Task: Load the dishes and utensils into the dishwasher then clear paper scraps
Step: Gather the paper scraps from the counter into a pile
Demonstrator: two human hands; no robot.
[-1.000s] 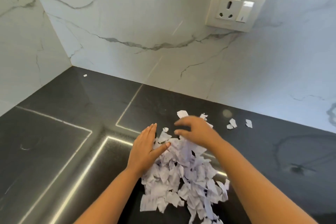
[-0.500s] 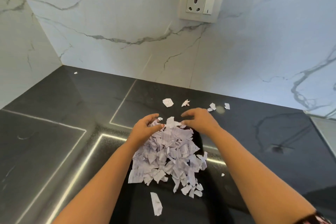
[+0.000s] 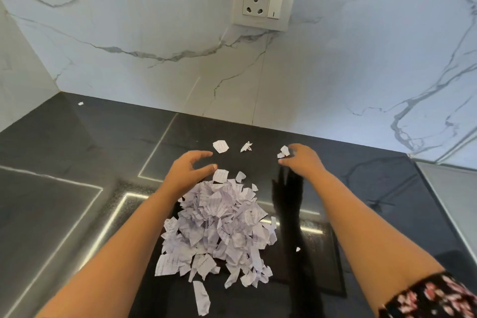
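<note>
A heap of torn white paper scraps (image 3: 219, 227) lies on the dark glossy countertop (image 3: 77, 201) between my forearms. My left hand (image 3: 188, 170) hovers at the heap's far edge, fingers curled and apart, holding nothing. My right hand (image 3: 302, 160) reaches further right and back, its fingertips touching two small scraps (image 3: 283, 151). Loose scraps lie behind the heap: a larger one (image 3: 220, 146) and a crumpled one (image 3: 246, 146). A long scrap (image 3: 201, 297) lies near the front.
A marble backsplash with a socket and switch (image 3: 265, 0) rises behind the counter. A lone scrap (image 3: 80, 103) sits in the far left corner. A tiny scrap (image 3: 298, 249) lies right of the heap. A lighter surface (image 3: 451, 188) begins at the right.
My hands have drawn apart from the top of the heap. The right hand has moved right and back to the two small scraps; the left has lifted slightly off the pile.
</note>
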